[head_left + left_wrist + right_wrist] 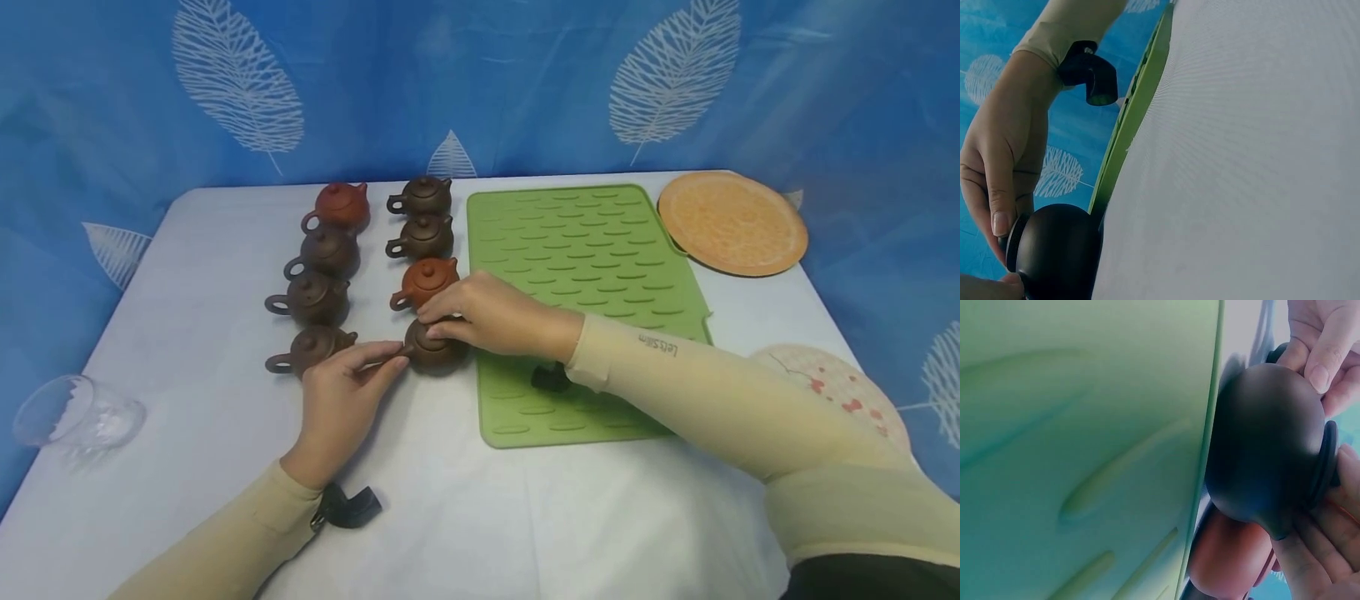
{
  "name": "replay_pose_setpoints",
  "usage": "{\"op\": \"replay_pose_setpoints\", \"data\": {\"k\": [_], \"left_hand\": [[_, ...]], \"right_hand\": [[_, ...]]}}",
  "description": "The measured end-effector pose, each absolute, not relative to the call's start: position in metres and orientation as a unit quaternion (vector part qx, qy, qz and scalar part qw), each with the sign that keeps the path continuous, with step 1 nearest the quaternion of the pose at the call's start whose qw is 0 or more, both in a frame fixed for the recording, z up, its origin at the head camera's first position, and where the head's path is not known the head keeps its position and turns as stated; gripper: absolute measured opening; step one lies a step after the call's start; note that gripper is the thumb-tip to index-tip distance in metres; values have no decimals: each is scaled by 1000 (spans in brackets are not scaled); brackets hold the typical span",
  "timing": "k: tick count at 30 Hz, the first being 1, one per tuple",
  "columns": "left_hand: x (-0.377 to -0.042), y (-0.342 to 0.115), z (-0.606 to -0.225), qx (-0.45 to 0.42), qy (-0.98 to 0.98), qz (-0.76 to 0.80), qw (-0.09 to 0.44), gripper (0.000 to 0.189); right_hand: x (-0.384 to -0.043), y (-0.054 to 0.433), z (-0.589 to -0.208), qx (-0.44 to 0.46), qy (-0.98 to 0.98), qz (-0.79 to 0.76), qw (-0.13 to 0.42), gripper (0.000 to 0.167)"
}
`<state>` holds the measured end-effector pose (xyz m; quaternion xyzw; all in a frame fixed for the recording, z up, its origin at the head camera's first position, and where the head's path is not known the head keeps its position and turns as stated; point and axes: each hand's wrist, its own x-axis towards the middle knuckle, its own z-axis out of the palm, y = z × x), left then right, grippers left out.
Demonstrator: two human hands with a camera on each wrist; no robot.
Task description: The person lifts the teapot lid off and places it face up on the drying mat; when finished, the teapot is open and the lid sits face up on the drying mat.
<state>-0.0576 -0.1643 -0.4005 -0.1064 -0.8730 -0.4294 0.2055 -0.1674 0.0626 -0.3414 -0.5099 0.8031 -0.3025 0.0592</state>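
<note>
A small dark brown teapot stands at the near end of the right-hand row, beside the green mat. My left hand pinches its handle side between thumb and forefinger. From the other side my right hand holds the lid at its knob. In the left wrist view the right hand reaches down to the lid of the dark teapot. The right wrist view has its round body close up, the lid seated on it. An orange-brown teapot is directly behind.
Two more dark teapots, one being, sit farther back in that row. Several teapots, with a red one at the back, line up on the left. A clear glass, green mat, orange round mat and patterned round mat lie around.
</note>
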Motion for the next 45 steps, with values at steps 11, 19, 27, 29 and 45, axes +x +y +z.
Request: {"op": "replay_pose_setpoints", "data": {"k": [11, 19, 27, 29, 45], "left_hand": [[-60, -163, -397, -113, -876, -427, 196, 19], [-61, -164, -396, -110, -873, -431, 200, 18], [-59, -165, -397, -104, -872, -435, 201, 19], [-59, -165, -397, -101, -871, -438, 197, 20], [-57, -163, -397, -103, -866, -453, 183, 19]], "right_hand": [[-168, 65, -340, -512, 802, -304, 41, 21], [-169, 63, -338, -513, 799, -311, 42, 20], [-169, 64, -336, -503, 807, -307, 37, 20], [-169, 64, -335, -502, 807, -309, 35, 20], [-169, 70, -335, -475, 821, -317, 29, 24]]}}
